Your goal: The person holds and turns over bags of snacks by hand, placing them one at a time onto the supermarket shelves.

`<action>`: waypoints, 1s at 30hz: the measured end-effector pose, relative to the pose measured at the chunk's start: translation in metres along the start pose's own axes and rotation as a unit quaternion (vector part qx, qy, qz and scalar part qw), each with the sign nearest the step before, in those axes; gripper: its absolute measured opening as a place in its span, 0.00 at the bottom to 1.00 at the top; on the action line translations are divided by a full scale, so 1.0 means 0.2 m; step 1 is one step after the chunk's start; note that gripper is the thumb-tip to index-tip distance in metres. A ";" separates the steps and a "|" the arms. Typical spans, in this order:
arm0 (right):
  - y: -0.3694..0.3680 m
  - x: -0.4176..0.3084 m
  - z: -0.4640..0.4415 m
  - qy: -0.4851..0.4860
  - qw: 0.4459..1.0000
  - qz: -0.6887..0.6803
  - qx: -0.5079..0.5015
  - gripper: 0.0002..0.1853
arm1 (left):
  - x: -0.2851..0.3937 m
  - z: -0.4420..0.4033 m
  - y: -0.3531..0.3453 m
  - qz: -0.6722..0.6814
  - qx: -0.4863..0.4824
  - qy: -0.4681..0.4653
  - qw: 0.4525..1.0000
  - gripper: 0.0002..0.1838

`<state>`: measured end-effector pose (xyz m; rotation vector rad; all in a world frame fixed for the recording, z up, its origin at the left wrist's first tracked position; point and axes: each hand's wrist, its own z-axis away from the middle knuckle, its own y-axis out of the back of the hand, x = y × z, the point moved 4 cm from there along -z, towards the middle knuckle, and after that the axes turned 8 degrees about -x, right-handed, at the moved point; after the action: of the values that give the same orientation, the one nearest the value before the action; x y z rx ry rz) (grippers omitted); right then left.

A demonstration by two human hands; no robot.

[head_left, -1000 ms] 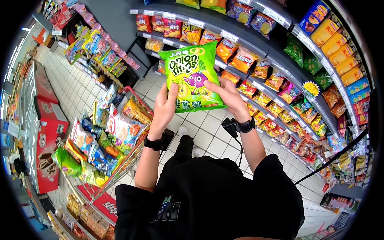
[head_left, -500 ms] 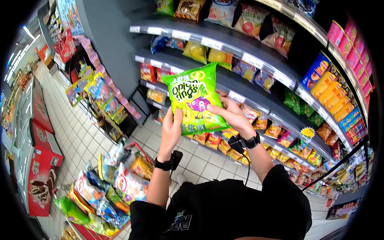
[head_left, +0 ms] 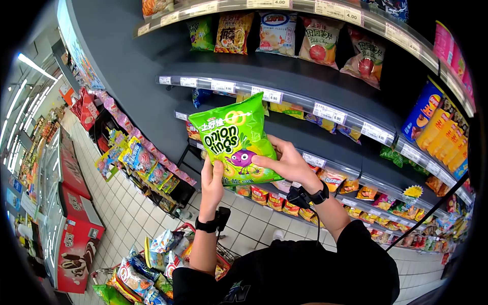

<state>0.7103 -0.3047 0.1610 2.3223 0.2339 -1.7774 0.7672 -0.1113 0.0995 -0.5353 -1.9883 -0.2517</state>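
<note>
A bright green bag of onion rings (head_left: pixel 235 142) is held up in front of the shelves, its printed front turned towards me and tilted a little to the left. My left hand (head_left: pixel 211 184) grips its lower left edge with the thumb on the front. At the lower right, my right hand (head_left: pixel 288 161) pinches the bag, thumb across the purple cartoon onion. The fingers behind the bag are hidden. On the upper shelf, a similar green bag (head_left: pixel 202 34) stands at the left end, beside a brown and yellow snack bag (head_left: pixel 233 32).
A cart piled with snack bags (head_left: pixel 136 274) stands at the lower left. Curved grey shelves (head_left: pixel 244 68) with price tags run ahead and to the right. A hanging snack rack (head_left: pixel 147 168) and a red freezer (head_left: pixel 76 249) are on the left. Tiled floor (head_left: pixel 249 229) shows below.
My view has tilted up, bringing the upper shelf into fuller sight and the cart lower in view. The onion rings bag stays in both hands and leans more to the left.
</note>
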 end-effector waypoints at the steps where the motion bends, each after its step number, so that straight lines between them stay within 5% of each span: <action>1: 0.04 0.00 -0.03 0.009 1.000 -0.004 -0.001 0.30 | 0.04 -0.05 -0.02 -0.011 -0.007 -0.001 1.000 0.27; 7: 0.22 -0.15 -0.18 0.133 0.991 0.000 -0.004 0.29 | 0.16 -0.34 -0.03 -0.056 -0.032 -0.038 0.997 0.28; 12: 0.30 -0.24 -0.28 0.164 0.986 0.031 0.009 0.29 | 0.33 -0.50 -0.05 -0.115 -0.010 -0.112 0.987 0.25; 20: 0.38 -0.31 -0.49 0.206 0.968 0.120 0.074 0.33 | 0.46 -0.81 0.04 -0.164 -0.023 -0.258 0.952 0.36; 30: 0.21 -0.51 -0.93 0.273 0.941 0.178 0.093 0.38 | 0.66 -1.11 0.42 -0.179 -0.025 -0.384 0.906 0.33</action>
<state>0.8679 -0.2972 0.3096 2.7302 -0.2754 -1.0008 0.9336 -0.0915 0.3137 -0.3090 -2.8631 -0.3534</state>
